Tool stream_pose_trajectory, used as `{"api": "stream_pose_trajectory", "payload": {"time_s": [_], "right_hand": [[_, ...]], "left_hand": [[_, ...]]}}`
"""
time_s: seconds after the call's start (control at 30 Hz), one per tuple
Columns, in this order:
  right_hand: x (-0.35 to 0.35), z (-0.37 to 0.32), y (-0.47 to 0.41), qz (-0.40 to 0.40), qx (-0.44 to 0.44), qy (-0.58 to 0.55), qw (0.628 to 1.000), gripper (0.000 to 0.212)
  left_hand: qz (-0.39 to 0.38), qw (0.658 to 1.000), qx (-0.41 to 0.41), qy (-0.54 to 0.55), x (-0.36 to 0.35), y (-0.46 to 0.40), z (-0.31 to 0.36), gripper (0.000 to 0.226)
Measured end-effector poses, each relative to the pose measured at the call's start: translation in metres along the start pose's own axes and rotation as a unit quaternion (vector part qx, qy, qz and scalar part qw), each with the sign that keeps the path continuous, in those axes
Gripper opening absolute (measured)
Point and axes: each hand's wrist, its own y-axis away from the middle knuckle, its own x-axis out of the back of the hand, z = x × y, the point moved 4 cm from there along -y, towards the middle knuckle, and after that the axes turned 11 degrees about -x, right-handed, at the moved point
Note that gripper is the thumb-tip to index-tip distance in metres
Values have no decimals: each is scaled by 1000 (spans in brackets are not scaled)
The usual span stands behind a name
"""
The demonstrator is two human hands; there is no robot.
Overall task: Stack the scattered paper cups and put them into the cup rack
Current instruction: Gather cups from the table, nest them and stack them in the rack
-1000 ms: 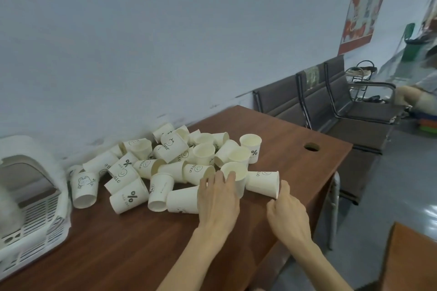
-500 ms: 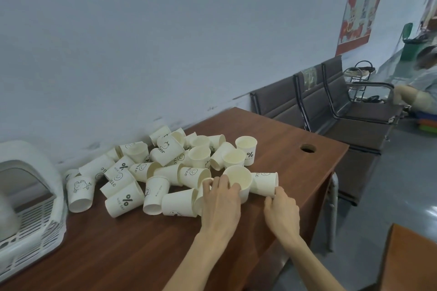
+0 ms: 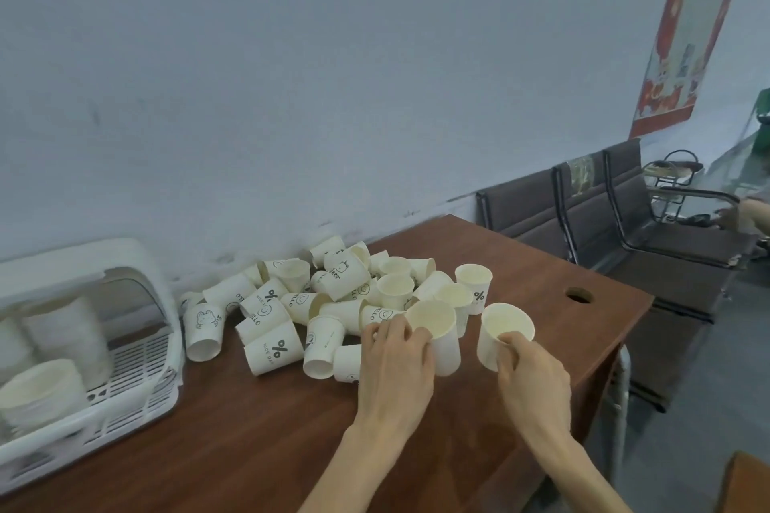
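Several white paper cups [image 3: 333, 304] lie scattered in a heap on the brown table [image 3: 258, 441], most on their sides, some upright. My left hand [image 3: 393, 362] grips one upright cup [image 3: 437, 333] at the heap's front edge. My right hand [image 3: 531, 371] holds another cup [image 3: 502, 331] tilted just right of it, thumb over its rim. The two cups are a little apart. The white cup rack [image 3: 87, 350] stands at the table's left end, with stacked cups inside it.
A round cable hole [image 3: 579, 295] sits in the table's far right corner. Dark waiting chairs [image 3: 604, 212] line the wall beyond the table. Another person's arm [image 3: 750, 214] shows at the right edge. The wall runs right behind the heap.
Both hands have lifted cups out of the heap: the left raised its cup upright, the right picked up the lying cup and turned its mouth upward.
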Motion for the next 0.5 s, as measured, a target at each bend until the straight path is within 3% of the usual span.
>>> {"api": "stream_pose_trajectory", "payload": {"time_s": [0.17, 0.4, 0.5], "right_hand": [[0, -42, 11, 19, 66, 0, 998, 16], [-14, -123, 54, -15, 145, -71, 987, 13], [-24, -153, 73, -31, 179, -84, 980, 11]], "left_hand": [[29, 999, 34, -16, 32, 14, -33, 12], [53, 993, 90, -49, 92, 45, -93, 20], [55, 989, 125, -60, 119, 61, -117, 12]]}}
